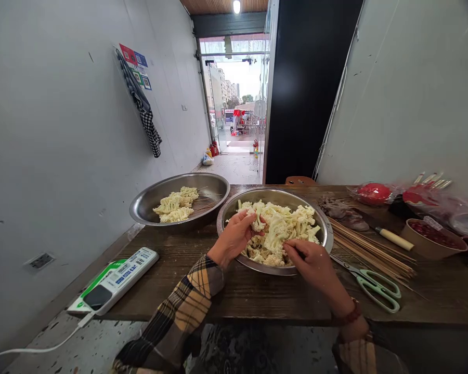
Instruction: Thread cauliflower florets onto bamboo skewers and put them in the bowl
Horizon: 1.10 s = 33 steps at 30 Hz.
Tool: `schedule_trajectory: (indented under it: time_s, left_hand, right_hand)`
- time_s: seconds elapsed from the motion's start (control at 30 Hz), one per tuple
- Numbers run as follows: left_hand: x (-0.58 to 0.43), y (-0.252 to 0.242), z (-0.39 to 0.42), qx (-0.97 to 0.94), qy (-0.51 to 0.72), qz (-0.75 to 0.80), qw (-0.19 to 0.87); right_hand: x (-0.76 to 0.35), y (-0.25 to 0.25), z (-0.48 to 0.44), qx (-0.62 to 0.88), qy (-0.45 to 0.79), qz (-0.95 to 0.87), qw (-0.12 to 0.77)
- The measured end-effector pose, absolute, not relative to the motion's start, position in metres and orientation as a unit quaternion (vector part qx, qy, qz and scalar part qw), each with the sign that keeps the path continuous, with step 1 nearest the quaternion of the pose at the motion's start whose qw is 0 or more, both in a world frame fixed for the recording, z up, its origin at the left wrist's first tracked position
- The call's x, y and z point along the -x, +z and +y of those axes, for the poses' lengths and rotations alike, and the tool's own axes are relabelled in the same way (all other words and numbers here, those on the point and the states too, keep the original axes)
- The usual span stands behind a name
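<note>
My left hand (237, 235) is closed around a pale cauliflower floret (259, 214), held over the near left part of a steel bowl (328, 235). That bowl is heaped with cauliflower pieces (296, 221). At its near right rim, my right hand (307, 259) is pinched, thumb against fingers, close to a larger cauliflower clump (276, 234). Whether the fingertips grip that clump or a thin stick is hidden. A second steel basin (214, 188) at the left holds cauliflower bunches (175, 203) with thin sticks poking out of them.
Right of the bowl lie bamboo skewers (374, 249), green-handled scissors (378, 291), a wooden-handled knife (395, 239) and a crumpled cloth (345, 213). Farther right stands a paper tub (432, 240) of dark red pieces. A white boxy device (130, 275) with a cable rests at the table's left.
</note>
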<state>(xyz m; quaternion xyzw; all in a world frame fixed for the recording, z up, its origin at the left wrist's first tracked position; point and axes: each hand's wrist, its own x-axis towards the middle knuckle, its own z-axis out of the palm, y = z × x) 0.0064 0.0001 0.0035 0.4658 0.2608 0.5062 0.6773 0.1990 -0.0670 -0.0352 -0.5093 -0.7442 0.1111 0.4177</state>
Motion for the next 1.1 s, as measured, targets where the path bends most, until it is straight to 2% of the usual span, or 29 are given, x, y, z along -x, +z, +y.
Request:
schedule_trajectory:
  time_s: [0.77,1.1]
  left_hand:
    - [-0.0048,0.0008,0.0050,-0.477,0.475,0.284,0.683]
    - [-0.0108,-0.0039,0.0050,-0.541,0.416,0.304,0.664]
  right_hand:
    - [-0.1992,-0.0363,-0.0670,0.511,0.118,-0.742,0.418]
    - [-0.1964,-0.0329,-0.0639,0.522,0.119,-0.738,0.412]
